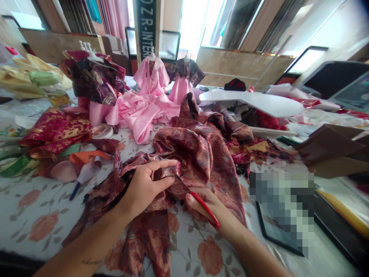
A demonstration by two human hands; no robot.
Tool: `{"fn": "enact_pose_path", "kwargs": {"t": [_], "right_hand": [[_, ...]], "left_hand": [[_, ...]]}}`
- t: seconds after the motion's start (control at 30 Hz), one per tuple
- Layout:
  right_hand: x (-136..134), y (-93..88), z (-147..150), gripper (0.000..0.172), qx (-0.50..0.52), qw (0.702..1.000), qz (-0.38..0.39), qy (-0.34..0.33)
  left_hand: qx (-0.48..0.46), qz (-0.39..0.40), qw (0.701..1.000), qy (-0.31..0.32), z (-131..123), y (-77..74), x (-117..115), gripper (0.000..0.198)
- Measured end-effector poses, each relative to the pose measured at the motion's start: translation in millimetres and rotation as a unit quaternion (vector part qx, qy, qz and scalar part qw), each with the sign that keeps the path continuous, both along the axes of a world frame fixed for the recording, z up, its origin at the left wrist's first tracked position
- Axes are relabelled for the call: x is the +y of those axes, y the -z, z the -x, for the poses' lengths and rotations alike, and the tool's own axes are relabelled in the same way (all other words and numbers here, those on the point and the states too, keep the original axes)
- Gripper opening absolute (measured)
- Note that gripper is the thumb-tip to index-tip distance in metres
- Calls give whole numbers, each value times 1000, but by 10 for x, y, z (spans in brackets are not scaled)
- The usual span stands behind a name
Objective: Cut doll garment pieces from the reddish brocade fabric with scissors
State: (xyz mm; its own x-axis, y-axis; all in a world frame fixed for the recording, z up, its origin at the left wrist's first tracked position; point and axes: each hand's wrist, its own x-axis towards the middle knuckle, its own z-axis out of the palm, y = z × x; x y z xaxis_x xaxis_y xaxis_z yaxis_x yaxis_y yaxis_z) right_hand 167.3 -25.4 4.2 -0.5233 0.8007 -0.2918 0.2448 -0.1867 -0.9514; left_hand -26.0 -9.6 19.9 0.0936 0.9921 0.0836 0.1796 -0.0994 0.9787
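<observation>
A large piece of coppery-red patterned brocade fabric point(201, 154) lies bunched on the table in front of me, with loose panels trailing toward the near edge. My left hand point(144, 184) pinches a fold of it between thumb and index finger. Just to the right, my right hand point(201, 202) is closed around red-handled scissors point(206, 209). Their blades point up and left at the fabric beside my left fingertips. Whether the blades are touching or cutting the cloth is hard to make out.
A floral tablecloth point(207, 256) covers the table. Miniature dress forms in pink gowns point(151, 79) stand behind the fabric. Magenta-gold brocade point(57, 129), a tape roll point(102, 131) and a blue-tipped pen point(75, 190) lie left. On the right are a white board point(250, 100) and a cardboard box point(331, 150).
</observation>
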Motion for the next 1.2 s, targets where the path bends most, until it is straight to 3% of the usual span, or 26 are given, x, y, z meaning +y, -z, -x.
{"fn": "enact_pose_path", "kwargs": {"t": [0.5,0.77,1.03,1.2], "right_hand": [[-29,1,41,55,26,999,14,23],[-30,3,39,57,31,998,13,53],[-31,-13,23,55,39,998,16,36],[-24,54,-39,53,58,998,-4,4]], "left_hand": [[-2,0,1000,-5,-1,15,2,36],[-56,-10,997,-45,-3,25,13,17],[-5,10,998,-65,18,29,-11,38],[45,2,998,-44,7,-47,-32,37]]}}
